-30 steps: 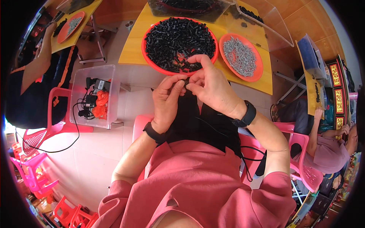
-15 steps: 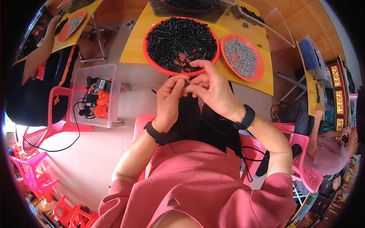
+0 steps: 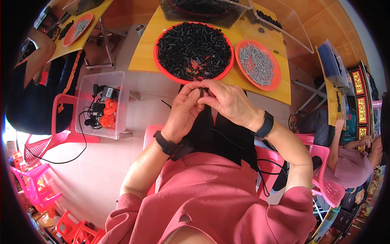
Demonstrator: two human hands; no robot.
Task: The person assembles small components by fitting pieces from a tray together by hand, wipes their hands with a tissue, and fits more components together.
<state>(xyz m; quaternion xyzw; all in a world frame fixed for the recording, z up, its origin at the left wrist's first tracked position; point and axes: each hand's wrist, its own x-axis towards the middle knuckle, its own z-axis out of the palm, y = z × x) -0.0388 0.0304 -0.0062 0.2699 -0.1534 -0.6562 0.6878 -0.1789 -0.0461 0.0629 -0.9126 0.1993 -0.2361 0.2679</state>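
Observation:
My left hand and my right hand meet over my lap, just in front of the table's near edge. Between their fingertips they pinch a small dark piece; fingers cover most of it, so its exact kind does not show. Beyond my hands a red round tray is heaped with small black plastic pieces. To its right, an orange plate carries a pile of small silvery metal parts.
Clear plastic bins stand at the table's back. On the left, a see-through box holds black adapters, cables and orange bags. Pink chairs and co-workers are on both sides. A black cable hangs from the box.
My right hand's raised index finger has come down, and its fingers now close in on the small dark piece beside the left fingertips.

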